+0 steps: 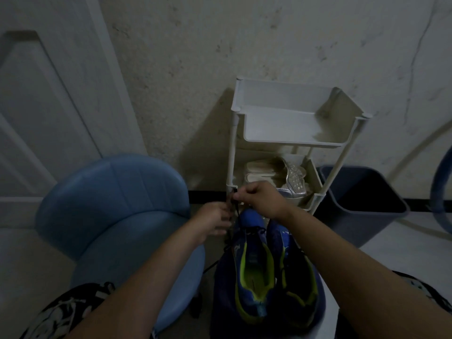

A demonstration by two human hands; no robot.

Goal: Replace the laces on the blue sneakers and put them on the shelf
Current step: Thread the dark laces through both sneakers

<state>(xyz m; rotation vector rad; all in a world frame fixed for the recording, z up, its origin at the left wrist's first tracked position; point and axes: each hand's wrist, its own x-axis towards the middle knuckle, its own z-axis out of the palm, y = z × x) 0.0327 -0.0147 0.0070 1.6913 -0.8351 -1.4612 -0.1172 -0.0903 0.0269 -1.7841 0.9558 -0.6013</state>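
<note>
Judging step as re-lacing, not yet done: R hand (pixel 259 196) curled, pinching dark lace (pixel 236 209) drawn up from toe of sneakers (pixel 254 265), side by side on dark surface btwn knees; L hand (pixel 215 220) at lace, grip unclear; next needs threading nxt eyelet; shelf (pixel 288 143) just beyond, agst wall, stool (pixel 117 196) left, bin (pixel 354 192) right.

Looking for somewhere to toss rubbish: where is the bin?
Head view, right side: the dark bin stands on the floor by the wall, beside the white shelf rack.
</note>
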